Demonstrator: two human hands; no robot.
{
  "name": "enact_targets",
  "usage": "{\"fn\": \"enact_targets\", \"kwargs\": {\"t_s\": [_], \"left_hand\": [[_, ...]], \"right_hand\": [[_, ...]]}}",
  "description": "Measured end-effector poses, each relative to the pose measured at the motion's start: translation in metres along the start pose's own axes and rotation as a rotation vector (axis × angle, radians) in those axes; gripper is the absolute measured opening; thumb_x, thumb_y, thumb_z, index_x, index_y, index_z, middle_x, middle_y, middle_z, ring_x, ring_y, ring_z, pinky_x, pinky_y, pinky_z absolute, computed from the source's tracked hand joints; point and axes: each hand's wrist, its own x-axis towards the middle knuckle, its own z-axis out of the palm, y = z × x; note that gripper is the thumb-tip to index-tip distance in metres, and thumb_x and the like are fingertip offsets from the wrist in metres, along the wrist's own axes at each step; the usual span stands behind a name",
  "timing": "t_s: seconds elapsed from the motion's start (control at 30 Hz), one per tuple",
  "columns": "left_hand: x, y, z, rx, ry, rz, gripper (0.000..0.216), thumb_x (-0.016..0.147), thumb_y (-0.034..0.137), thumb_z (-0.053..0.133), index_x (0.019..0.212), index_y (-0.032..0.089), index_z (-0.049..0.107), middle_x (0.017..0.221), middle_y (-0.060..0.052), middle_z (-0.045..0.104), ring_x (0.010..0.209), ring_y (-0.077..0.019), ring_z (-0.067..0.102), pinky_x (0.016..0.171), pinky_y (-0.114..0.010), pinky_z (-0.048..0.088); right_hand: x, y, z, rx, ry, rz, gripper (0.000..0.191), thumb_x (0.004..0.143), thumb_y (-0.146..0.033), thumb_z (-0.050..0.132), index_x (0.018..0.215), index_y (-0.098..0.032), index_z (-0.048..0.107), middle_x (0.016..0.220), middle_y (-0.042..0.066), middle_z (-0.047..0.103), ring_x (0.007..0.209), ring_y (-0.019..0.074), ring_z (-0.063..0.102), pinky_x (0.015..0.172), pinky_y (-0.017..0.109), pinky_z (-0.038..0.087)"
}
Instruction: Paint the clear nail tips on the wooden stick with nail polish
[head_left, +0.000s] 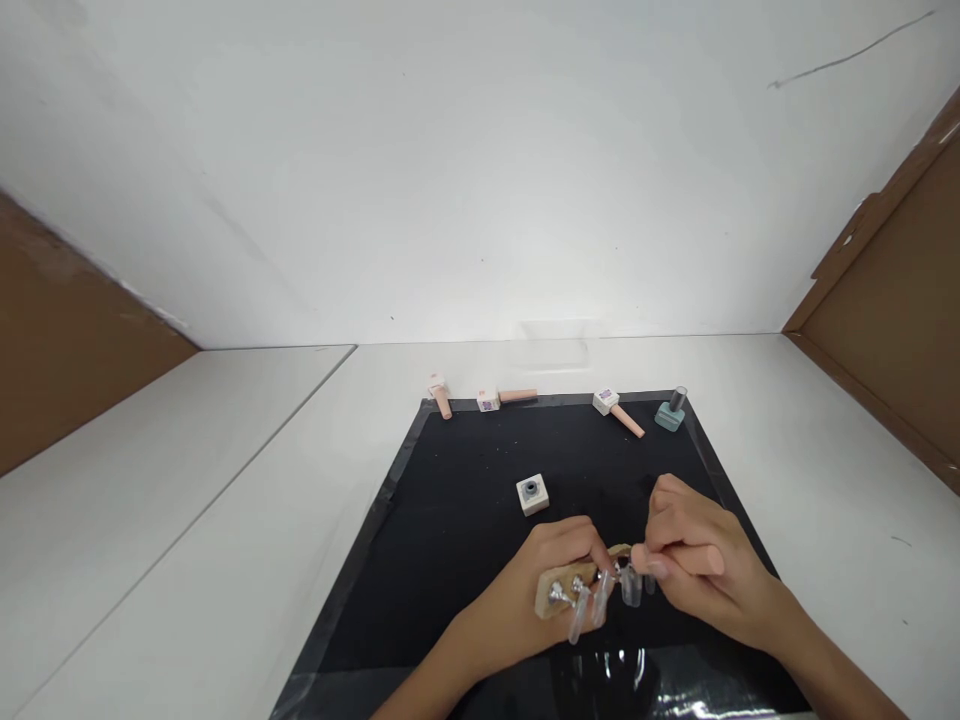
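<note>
My left hand (551, 570) is wrapped round a tan nail practice stand (547, 597). Metal posts on it carry several clear false nails (580, 615), which tilt toward me. In my right hand (705, 560) is a nail polish brush (694, 559), pinched by its pink cap handle. Its tip end points left, close to the false nails by my left fingers; I cannot tell whether the bristles touch one. Beyond my left hand stands an uncapped white nail polish bottle (532, 495), its dark neck opening facing up.
Along the mat's far edge lie three white nail polish bottles with pink caps: one at left (439, 394), one near the middle (489, 400), one farther right (606, 401). Beside them is a teal bottle (670, 415). The black mat (450, 540) is taped down; brown panels (900, 270) flank the table.
</note>
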Motion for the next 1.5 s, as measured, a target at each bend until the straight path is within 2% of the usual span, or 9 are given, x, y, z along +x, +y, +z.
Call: {"fn": "enact_targets", "kwargs": {"t_s": [0.2, 0.43, 0.53, 0.67, 0.83, 1.03, 1.17, 1.27, 1.5], "left_hand": [[0.006, 0.005, 0.001, -0.022, -0.002, -0.02, 0.013, 0.069, 0.009, 0.067, 0.075, 0.016, 0.058, 0.069, 0.005, 0.049, 0.059, -0.0067, 0.044, 0.056, -0.016, 0.035], [0.001, 0.006, 0.0, -0.034, 0.003, -0.02, 0.011, 0.069, 0.009, 0.066, 0.075, 0.016, 0.06, 0.07, 0.002, 0.053, 0.059, -0.008, 0.049, 0.057, -0.018, 0.038], [0.002, 0.011, -0.002, -0.076, 0.025, -0.054, 0.011, 0.067, 0.006, 0.063, 0.071, 0.015, 0.059, 0.066, 0.003, 0.052, 0.058, -0.0077, 0.048, 0.056, -0.018, 0.039], [0.006, 0.018, -0.003, -0.257, 0.02, -0.16, 0.009, 0.07, 0.008, 0.06, 0.067, 0.014, 0.054, 0.063, 0.004, 0.05, 0.044, -0.0036, 0.043, 0.044, -0.015, 0.034], [0.002, 0.013, 0.0, -0.441, -0.035, -0.247, 0.014, 0.073, 0.021, 0.064, 0.069, 0.015, 0.051, 0.059, 0.004, 0.049, 0.038, -0.0038, 0.044, 0.035, -0.013, 0.034], [-0.006, 0.001, 0.001, -0.487, -0.032, -0.264, 0.025, 0.075, 0.037, 0.066, 0.072, 0.015, 0.054, 0.063, 0.003, 0.049, 0.04, -0.004, 0.046, 0.034, -0.013, 0.038], [-0.003, 0.004, -0.001, -0.529, -0.036, -0.27, 0.031, 0.075, 0.042, 0.067, 0.071, 0.014, 0.054, 0.065, 0.003, 0.047, 0.038, -0.0011, 0.041, 0.032, -0.011, 0.035], [0.0, 0.009, -0.002, -0.552, -0.042, -0.261, 0.033, 0.075, 0.042, 0.067, 0.069, 0.014, 0.053, 0.065, 0.004, 0.046, 0.038, -0.0002, 0.039, 0.031, -0.011, 0.033], [-0.003, 0.006, 0.001, -0.58, -0.052, -0.221, 0.034, 0.075, 0.043, 0.068, 0.067, 0.014, 0.052, 0.067, 0.004, 0.046, 0.037, 0.0007, 0.04, 0.032, -0.011, 0.031]], "right_hand": [[0.003, -0.001, -0.002, 0.053, -0.124, 0.017, 0.026, 0.086, -0.013, 0.048, 0.064, -0.022, 0.039, 0.052, -0.005, 0.044, 0.051, 0.0129, 0.04, 0.049, 0.027, 0.036], [-0.001, -0.001, 0.001, -0.019, -0.003, 0.067, 0.021, 0.087, -0.011, 0.049, 0.07, -0.022, 0.043, 0.057, -0.004, 0.039, 0.054, 0.0135, 0.038, 0.049, 0.026, 0.033], [-0.001, -0.002, 0.001, 0.056, 0.058, 0.083, 0.022, 0.091, -0.017, 0.048, 0.07, -0.022, 0.045, 0.058, -0.004, 0.041, 0.053, 0.0132, 0.039, 0.048, 0.025, 0.032], [0.001, -0.004, 0.0, 0.233, 0.006, 0.114, 0.029, 0.094, -0.031, 0.047, 0.067, -0.021, 0.047, 0.056, -0.003, 0.045, 0.054, 0.0135, 0.042, 0.047, 0.025, 0.034], [0.001, -0.004, 0.001, 0.222, 0.012, 0.151, 0.03, 0.094, -0.034, 0.048, 0.066, -0.021, 0.049, 0.057, -0.002, 0.046, 0.054, 0.0136, 0.042, 0.047, 0.025, 0.034], [-0.006, 0.001, 0.005, 0.264, 0.123, 0.175, 0.023, 0.094, -0.032, 0.05, 0.074, -0.022, 0.054, 0.063, -0.001, 0.048, 0.06, 0.0147, 0.045, 0.052, 0.026, 0.038], [-0.005, 0.001, 0.004, 0.398, 0.043, 0.137, 0.029, 0.093, -0.041, 0.05, 0.072, -0.022, 0.056, 0.06, -0.002, 0.048, 0.057, 0.0144, 0.044, 0.05, 0.026, 0.037], [-0.002, -0.002, 0.003, 0.394, 0.0, 0.163, 0.028, 0.092, -0.042, 0.051, 0.073, -0.022, 0.056, 0.059, -0.001, 0.05, 0.057, 0.0144, 0.044, 0.05, 0.026, 0.036], [-0.008, 0.001, 0.007, 0.365, 0.107, 0.222, 0.02, 0.093, -0.035, 0.051, 0.079, -0.023, 0.057, 0.069, 0.0, 0.053, 0.061, 0.0148, 0.049, 0.053, 0.026, 0.04]]}}
